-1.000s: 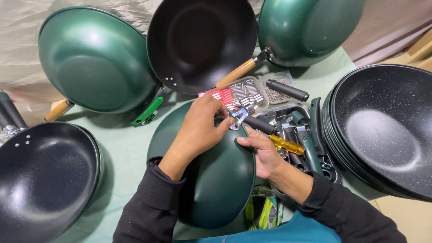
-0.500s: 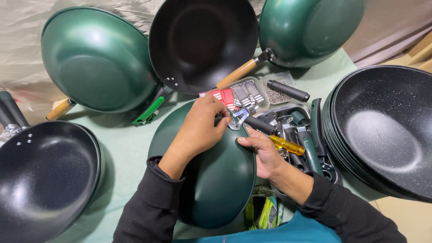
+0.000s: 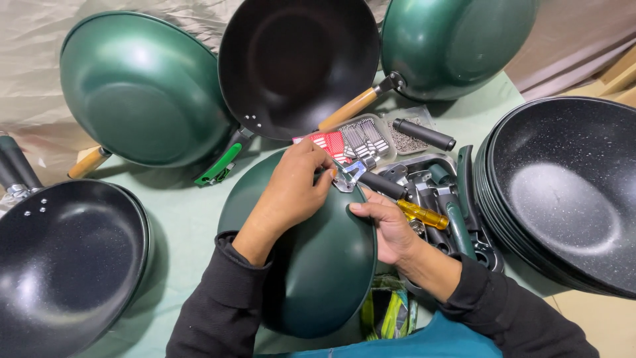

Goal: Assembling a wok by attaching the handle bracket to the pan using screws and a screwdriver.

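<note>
Green wok [image 3: 311,265] lies upside down in front of the person, nearest of all. Left hand [image 3: 291,192] pinches the metal bracket [image 3: 348,176] at its rim; right hand [image 3: 391,229] grips the rim edge. Barely any shift over 1 second: bracket fitting continues. Yellow screwdriver [image 3: 424,214] beside; 2 more green woks [image 3: 142,89] behind.

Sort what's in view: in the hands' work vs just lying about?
In hand:
- left hand on the metal bracket
- right hand on the rim of the upturned green pan, yellow-handled screwdriver under it

Lying about:
- black pan leaning at the back
- stack of speckled pans
- loose black handle
- tray of parts
</note>
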